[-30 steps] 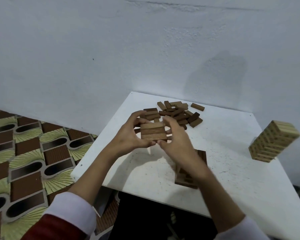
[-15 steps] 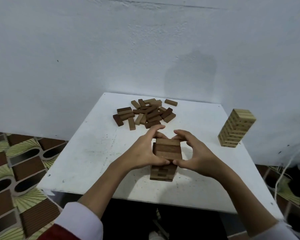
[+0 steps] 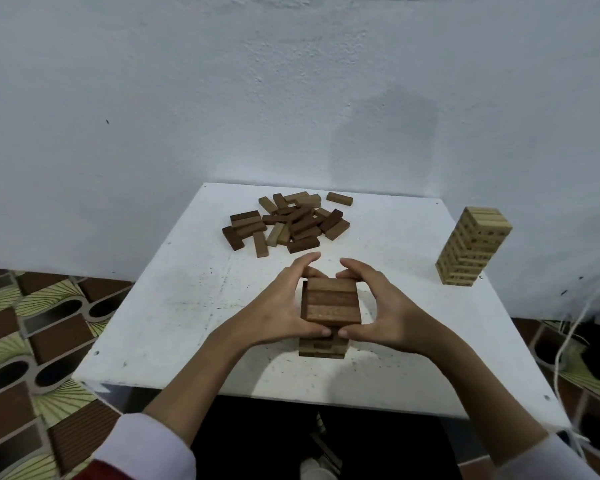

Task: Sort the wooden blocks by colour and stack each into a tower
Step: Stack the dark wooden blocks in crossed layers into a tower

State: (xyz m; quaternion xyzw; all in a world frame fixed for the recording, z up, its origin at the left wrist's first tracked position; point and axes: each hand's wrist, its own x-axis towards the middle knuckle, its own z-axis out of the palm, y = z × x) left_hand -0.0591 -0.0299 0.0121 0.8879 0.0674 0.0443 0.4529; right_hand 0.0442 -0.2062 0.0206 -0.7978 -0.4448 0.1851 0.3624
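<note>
While both hands are squaring the layer:
Grip: left hand [image 3: 284, 306] and right hand [image 3: 383, 306] are clasping the top layer [image 3: 331, 304] of the dark tower [image 3: 323, 344], mid-table [image 3: 187, 306].
Risk: uneven squeezing is likely skewing blocks, toppling it.
Pile [image 3: 286, 223]: lying unsorted behind.
Light tower [image 3: 473, 245]: standing well apart, right.

Both forearms are bare from wrist to near the elbow. The left sleeve [image 3: 146, 445] is white, pushed up — with a strip of red at its lower edge. The right sleeve [image 3: 548, 460] is white too.
</note>
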